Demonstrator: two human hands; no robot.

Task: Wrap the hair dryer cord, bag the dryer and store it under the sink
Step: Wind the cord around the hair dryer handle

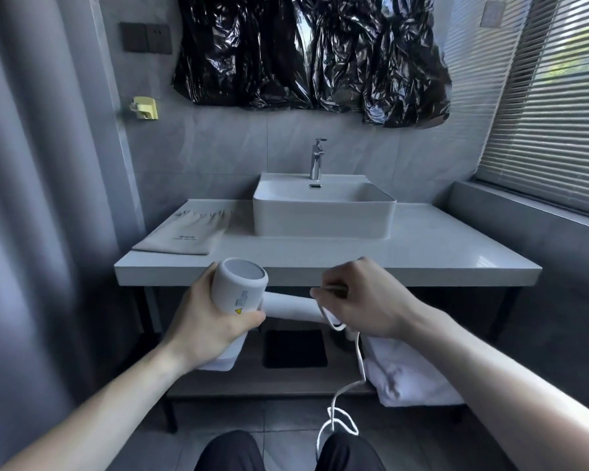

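Observation:
My left hand [208, 321] grips the barrel of a white hair dryer [239, 286], held in front of the counter's front edge, with its handle [291, 309] pointing right. My right hand [364, 297] is closed on the white cord [359, 362] beside the end of the handle. From there the cord hangs down and loops loosely near my knees. A beige drawstring bag [184, 234] lies flat on the left of the counter [422, 249]. Below the counter is a wooden shelf [269, 382].
A white basin [323, 212] with a chrome tap [317, 158] stands mid-counter. On the lower shelf lie white towels [408, 372] at right and a black mat [295, 348] in the middle. A curtain hangs at left, window blinds at right. Black plastic covers the mirror.

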